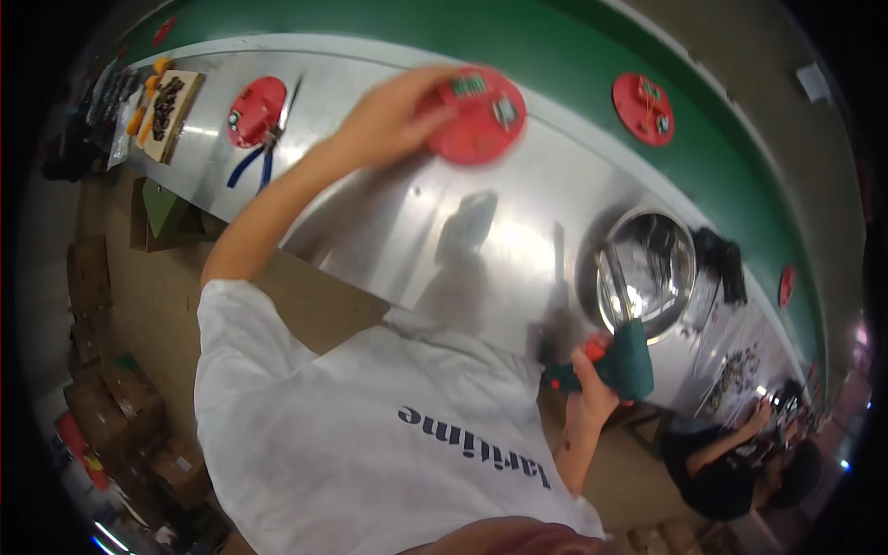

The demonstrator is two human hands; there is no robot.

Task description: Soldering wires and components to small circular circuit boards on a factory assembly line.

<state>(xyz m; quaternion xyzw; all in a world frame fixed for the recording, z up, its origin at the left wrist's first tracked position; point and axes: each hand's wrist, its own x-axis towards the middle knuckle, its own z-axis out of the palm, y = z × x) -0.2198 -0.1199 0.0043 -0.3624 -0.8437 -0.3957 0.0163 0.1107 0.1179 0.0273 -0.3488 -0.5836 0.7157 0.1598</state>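
Note:
My left hand [393, 116] is closed on the near-left edge of a round red plastic disc [476, 139]. Small green circuit boards and a metallic part show on the disc's face, and it is held over or on the metal worktop. Fingers wrapped around its grip, my right hand [594, 400] holds a dark green cordless power screwdriver [633, 363] with a red trigger. The tool's nose points at a shiny round metal bowl [686, 254]. Thin metal rods [615, 287] reach from the nose across the bowl; whether they belong to the tool, I cannot tell.
Blue-handled pliers [266, 166] lie by another red disc [252, 116] at the left. A tray of dark small parts [168, 116] stands beyond. More red discs, one nearby [645, 109], sit on the green belt [564, 69]. Another person [717, 462] works at the right.

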